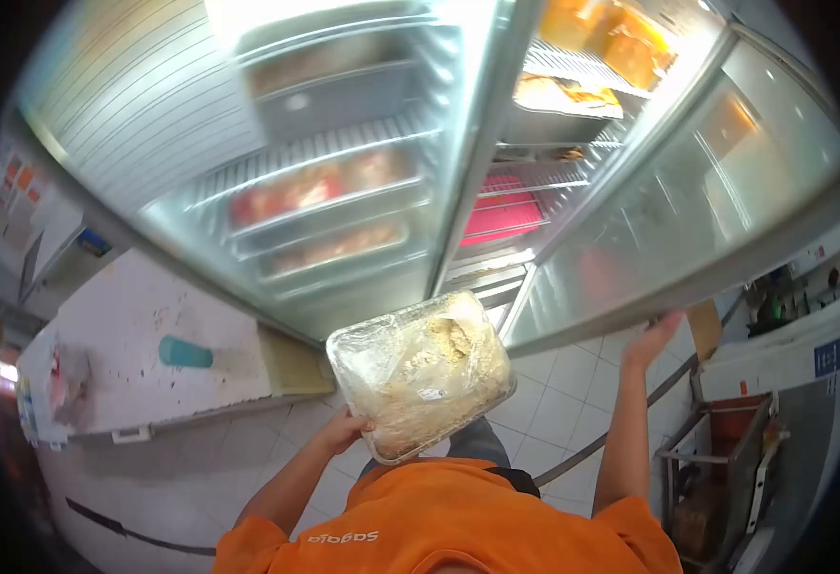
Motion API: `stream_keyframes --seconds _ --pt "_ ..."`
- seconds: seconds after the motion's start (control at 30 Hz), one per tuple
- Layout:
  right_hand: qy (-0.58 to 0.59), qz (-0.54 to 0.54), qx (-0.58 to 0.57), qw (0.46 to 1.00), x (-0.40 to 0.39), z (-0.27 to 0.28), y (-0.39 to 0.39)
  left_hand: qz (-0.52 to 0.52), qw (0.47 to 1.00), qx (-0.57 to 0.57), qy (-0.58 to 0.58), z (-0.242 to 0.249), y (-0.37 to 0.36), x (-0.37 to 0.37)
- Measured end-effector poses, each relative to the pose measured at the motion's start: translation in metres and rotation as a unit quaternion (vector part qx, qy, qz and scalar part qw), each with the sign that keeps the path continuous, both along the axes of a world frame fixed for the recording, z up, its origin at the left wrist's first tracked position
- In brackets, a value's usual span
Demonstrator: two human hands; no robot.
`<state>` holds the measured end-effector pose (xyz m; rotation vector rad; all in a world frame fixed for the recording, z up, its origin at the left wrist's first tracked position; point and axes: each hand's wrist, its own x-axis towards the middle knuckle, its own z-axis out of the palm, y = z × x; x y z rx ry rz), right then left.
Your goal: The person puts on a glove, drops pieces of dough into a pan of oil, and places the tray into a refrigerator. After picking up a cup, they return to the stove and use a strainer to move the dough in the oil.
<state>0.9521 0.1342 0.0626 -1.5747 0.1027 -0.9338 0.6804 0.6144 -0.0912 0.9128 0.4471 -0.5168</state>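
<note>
My left hand (345,430) grips the lower left edge of a clear rectangular container (372,359), which is covered in plastic film and holds a pale, crumbly food. The container is tilted in front of my orange shirt. My right hand (656,337) is raised beside the edge of the open glass door (668,210) on the right; its fingers are blurred, and whether it touches the door is unclear. Behind the container stands a fridge (487,143) with wire shelves, a pink bin (501,212) and orange-yellow containers (635,48).
On the left, a white worktop (219,325) carries a teal cup (185,352) and a plastic bag (69,381). A closed glass door (343,258) shows trays behind it. A metal rack (716,459) stands at the lower right on the tiled floor (558,407).
</note>
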Motion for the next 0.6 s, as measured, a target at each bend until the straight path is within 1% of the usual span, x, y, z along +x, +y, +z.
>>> stream_keyframes --seconds 0.03,0.07,0.1,0.13,0.17,0.2,0.23,0.27,0.3,0.33,0.37,0.4,0.43,0.47,0.5,0.53,0.57,0.6 --pt "-0.015 -0.02 0.027 0.999 -0.028 -0.003 0.012 -0.005 1.0 -0.021 0.018 -0.011 0.01 0.0" --pt "-0.013 -0.034 0.024 0.999 -0.05 -0.009 0.021 -0.01 0.999 -0.039 0.037 -0.023 0.016 0.004" --pt "0.005 -0.053 0.099 0.994 -0.068 -0.025 0.022 -0.023 0.998 -0.034 0.038 -0.041 0.017 0.011" --pt "-0.009 -0.072 0.181 0.981 -0.098 -0.031 0.01 -0.012 0.998 -0.055 0.014 -0.052 0.009 0.021" --pt "-0.022 -0.085 0.183 0.979 -0.12 -0.046 -0.005 0.003 0.996 -0.086 0.011 -0.067 0.005 0.028" --pt "-0.032 -0.082 0.153 0.984 -0.134 -0.066 -0.02 -0.006 0.997 -0.082 0.011 -0.085 0.008 0.033" --pt "-0.057 -0.079 0.117 0.988 -0.148 -0.07 -0.025 -0.01 0.995 -0.103 -0.006 -0.106 0.008 0.047" --pt "-0.062 -0.075 0.153 0.983 -0.174 -0.074 -0.03 -0.012 0.992 -0.126 -0.014 -0.126 0.006 0.052" --pt "-0.073 -0.084 0.149 0.983 -0.195 -0.069 -0.025 -0.024 0.991 -0.131 -0.022 -0.154 0.008 0.061" --pt "-0.072 -0.114 0.185 0.973 -0.217 -0.063 -0.017 -0.034 0.994 -0.104 -0.019 -0.185 0.014 0.068" --pt "-0.073 -0.151 0.221 0.961 -0.238 -0.063 -0.019 -0.028 0.994 -0.099 -0.044 -0.2 0.008 0.082" --pt "-0.08 -0.156 0.212 0.961 -0.255 -0.07 -0.031 -0.02 0.993 -0.094 -0.069 -0.213 0.002 0.096" --pt "-0.097 -0.162 0.207 0.96 -0.265 -0.066 -0.027 -0.013 0.992 -0.088 -0.093 -0.226 -0.004 0.11" --pt "-0.121 -0.189 0.181 0.958 -0.281 -0.057 -0.013 -0.02 0.994 -0.069 -0.086 -0.24 0.007 0.13" --pt "-0.141 -0.214 0.153 0.954 -0.298 -0.045 -0.007 -0.018 0.993 -0.073 -0.093 -0.228 0.003 0.134" --pt "-0.153 -0.178 0.125 0.964 -0.317 -0.049 -0.015 -0.015 0.992 -0.078 -0.1 -0.205 -0.002 0.137" --pt "-0.169 -0.183 0.117 0.961 -0.335 -0.052 -0.022 -0.006 0.987 -0.103 -0.123 -0.18 -0.005 0.134" --pt "-0.172 -0.179 0.155 0.956 -0.31 -0.054 -0.032 0.002 0.989 -0.1 -0.112 -0.183 -0.019 0.16"
